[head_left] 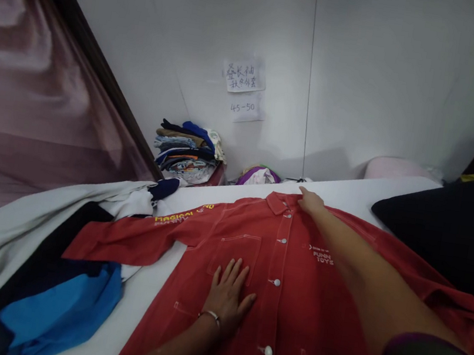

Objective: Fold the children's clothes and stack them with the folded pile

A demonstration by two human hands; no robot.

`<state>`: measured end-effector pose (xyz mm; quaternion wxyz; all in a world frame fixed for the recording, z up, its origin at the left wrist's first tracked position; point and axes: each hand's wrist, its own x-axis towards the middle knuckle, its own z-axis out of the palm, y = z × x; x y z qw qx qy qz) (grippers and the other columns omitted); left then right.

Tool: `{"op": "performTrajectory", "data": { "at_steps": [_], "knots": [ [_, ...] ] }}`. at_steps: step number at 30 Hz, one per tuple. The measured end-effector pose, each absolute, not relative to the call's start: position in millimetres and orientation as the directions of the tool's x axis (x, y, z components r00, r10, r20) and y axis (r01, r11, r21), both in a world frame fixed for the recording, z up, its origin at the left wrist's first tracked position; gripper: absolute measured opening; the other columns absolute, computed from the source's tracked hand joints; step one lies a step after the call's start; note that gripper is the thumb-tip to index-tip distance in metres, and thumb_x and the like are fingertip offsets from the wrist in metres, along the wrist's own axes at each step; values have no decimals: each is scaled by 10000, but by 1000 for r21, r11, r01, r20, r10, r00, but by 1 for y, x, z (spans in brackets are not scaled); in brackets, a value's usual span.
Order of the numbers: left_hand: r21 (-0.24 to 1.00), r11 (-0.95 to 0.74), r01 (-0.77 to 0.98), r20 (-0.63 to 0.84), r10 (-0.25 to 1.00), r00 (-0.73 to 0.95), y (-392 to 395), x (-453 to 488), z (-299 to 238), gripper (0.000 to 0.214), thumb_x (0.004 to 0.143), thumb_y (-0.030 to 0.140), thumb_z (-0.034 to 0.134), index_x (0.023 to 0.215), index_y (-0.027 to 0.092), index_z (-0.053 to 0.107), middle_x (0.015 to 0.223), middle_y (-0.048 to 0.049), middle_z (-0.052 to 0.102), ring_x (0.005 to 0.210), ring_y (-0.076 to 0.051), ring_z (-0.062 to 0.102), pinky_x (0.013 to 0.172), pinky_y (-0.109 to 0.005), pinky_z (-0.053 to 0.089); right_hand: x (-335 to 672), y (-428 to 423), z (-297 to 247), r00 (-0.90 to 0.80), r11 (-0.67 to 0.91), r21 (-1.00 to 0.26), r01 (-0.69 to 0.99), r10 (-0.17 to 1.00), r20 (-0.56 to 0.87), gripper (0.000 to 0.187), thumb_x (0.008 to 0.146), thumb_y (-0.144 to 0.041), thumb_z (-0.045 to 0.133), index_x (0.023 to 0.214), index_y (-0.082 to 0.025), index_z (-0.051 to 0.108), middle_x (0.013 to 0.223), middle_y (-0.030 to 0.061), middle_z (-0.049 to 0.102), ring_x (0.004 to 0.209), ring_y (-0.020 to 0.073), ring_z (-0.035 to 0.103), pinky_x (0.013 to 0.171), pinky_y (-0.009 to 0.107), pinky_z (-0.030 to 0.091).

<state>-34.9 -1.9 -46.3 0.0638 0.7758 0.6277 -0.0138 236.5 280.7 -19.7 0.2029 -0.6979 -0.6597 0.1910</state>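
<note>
A red button-up jacket (298, 305) with white buttons and yellow lettering on one sleeve lies spread face up on a white table (342, 190). My left hand (225, 297) rests flat on the jacket's chest below the pocket, fingers spread and open, a thin bracelet on the wrist. My right hand (311, 202) reaches far forward to the collar, its fingers bent down onto the collar edge; whether they pinch the cloth I cannot make out.
A heap of white, black and blue garments (49, 268) lies at the left. A stack of folded clothes (188, 149) stands against the wall, under two paper notes (244, 86). A dark garment (451, 233) lies at the right. A curtain (24, 110) hangs left.
</note>
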Motion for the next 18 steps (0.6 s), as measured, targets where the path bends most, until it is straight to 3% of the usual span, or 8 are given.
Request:
{"op": "performTrajectory", "data": {
  "at_steps": [4, 7, 11, 14, 18],
  "knots": [
    [92, -206, 974, -112, 970, 215, -2, -35, -46, 645, 879, 569, 342, 1425, 226, 326, 1531, -62, 203, 1408, -266, 142, 1125, -543, 108, 223, 293, -27, 102, -141, -690, 710, 990, -97, 306, 683, -149, 643, 989, -152, 650, 973, 147, 670, 1031, 292, 595, 859, 380, 450],
    [101, -202, 974, -98, 972, 211, -2, -35, -47, 654, 877, 584, 328, 1425, 226, 326, 1531, -61, 205, 1409, -264, 136, 1125, -545, 109, 225, 289, -30, 100, -199, -825, 529, 980, -172, 104, 697, -130, 630, 798, -146, 616, 738, 92, 664, 802, 233, 656, 726, 331, 510],
    [112, -202, 973, -90, 973, 212, -2, -35, -48, 642, 876, 569, 350, 1418, 226, 341, 1527, -65, 218, 1407, -261, 148, 1124, -544, 113, 241, 269, -31, 77, -260, -942, 212, 965, -249, 36, 802, -166, 544, 768, -153, 546, 681, 34, 624, 612, 140, 625, 608, 293, 551],
    [111, -202, 973, -93, 973, 213, -1, -34, -48, 633, 874, 549, 372, 1414, 221, 347, 1527, -65, 216, 1407, -258, 148, 1122, -544, 114, 250, 255, -33, 80, -300, -953, 38, 952, -296, 100, 849, -231, 543, 809, -139, 548, 751, 37, 621, 645, 130, 619, 628, 308, 565],
    [108, -202, 973, -79, 974, 211, 0, -34, -47, 626, 873, 539, 381, 1409, 215, 357, 1521, -72, 236, 1402, -260, 167, 1119, -543, 120, 244, 252, -38, 137, -354, -934, -53, 924, -358, 222, 874, -273, 563, 1038, -122, 566, 973, 64, 616, 802, 145, 617, 702, 326, 547]
  ]
}}
